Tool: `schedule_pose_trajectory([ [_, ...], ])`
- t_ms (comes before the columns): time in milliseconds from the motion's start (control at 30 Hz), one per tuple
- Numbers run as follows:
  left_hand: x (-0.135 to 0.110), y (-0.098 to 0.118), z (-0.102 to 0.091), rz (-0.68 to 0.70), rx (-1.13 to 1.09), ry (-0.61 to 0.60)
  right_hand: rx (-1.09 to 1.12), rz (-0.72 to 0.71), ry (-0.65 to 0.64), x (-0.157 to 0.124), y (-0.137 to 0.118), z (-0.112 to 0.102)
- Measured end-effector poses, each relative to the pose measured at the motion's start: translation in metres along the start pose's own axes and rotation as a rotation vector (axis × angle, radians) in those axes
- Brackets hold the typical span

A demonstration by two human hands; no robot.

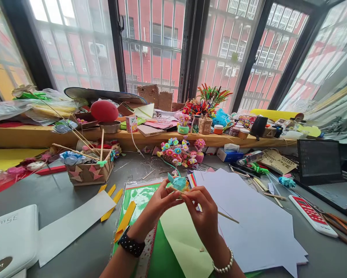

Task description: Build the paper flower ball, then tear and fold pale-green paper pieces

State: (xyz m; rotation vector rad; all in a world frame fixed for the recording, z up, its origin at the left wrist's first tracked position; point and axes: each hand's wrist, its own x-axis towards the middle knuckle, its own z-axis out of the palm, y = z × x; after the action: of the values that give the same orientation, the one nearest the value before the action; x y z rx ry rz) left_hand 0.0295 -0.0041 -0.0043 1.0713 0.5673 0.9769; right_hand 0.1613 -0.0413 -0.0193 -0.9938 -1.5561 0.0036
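A small teal folded-paper flower (179,182), with a bit of yellow-orange at its right side, is up in front of me. My left hand (164,197) has its fingers closed around the flower's base. My right hand (200,208) pinches close beside it, at the thin wooden stick (229,217) that runs out behind the hand to the lower right. The exact join of stick and flower is hidden by fingers. Beneath both hands lie a pale green paper sheet (181,235) and a green plastic-covered folder (141,190).
White paper sheets (254,208) spread to the right, near a red-and-white calculator (312,214) and a laptop (319,162). Yellow paper strips (126,218) and a white strip (77,226) lie left, before a cardboard box (90,173) with sticks. Paper flowers (176,151) stand behind.
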Motion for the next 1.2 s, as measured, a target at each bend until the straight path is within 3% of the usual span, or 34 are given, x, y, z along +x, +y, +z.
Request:
schedule_pose_trajectory([
  [67, -0.001, 0.005, -0.007, -0.007, 0.124, -0.049, -0.039, -0.022, -0.018, -0.002, 0.003, 0.002],
  [167, -0.002, 0.01, -0.017, 0.104, 0.346, 0.077, -0.096, -0.047, -0.071, -0.004, 0.006, 0.006],
  [200, -0.001, 0.011, -0.019, 0.112, 0.382, 0.069, -0.108, -0.05, -0.085, -0.005, 0.007, 0.007],
  [300, -0.002, 0.013, -0.019, 0.139, 0.503, 0.064, -0.137, -0.046, -0.101, -0.006, 0.01, 0.008],
  [400, -0.006, 0.018, -0.013, 0.282, 0.735, 0.147, -0.186, -0.058, -0.121, -0.005, 0.012, 0.007],
  [500, -0.011, 0.025, -0.01, 0.444, 1.012, 0.11, -0.252, -0.095, -0.166, -0.005, 0.015, 0.006],
  [567, -0.014, 0.028, -0.01, 0.478, 1.174, 0.059, -0.283, -0.121, -0.227, -0.005, 0.016, 0.006],
  [833, -0.016, 0.021, -0.014, 0.359, 1.389, -0.1, -0.258, -0.18, -0.378, -0.006, 0.015, 0.006],
  [1200, -0.015, 0.022, -0.017, 0.272, 1.4, -0.111, -0.288, -0.19, -0.409, -0.007, 0.014, 0.005],
])
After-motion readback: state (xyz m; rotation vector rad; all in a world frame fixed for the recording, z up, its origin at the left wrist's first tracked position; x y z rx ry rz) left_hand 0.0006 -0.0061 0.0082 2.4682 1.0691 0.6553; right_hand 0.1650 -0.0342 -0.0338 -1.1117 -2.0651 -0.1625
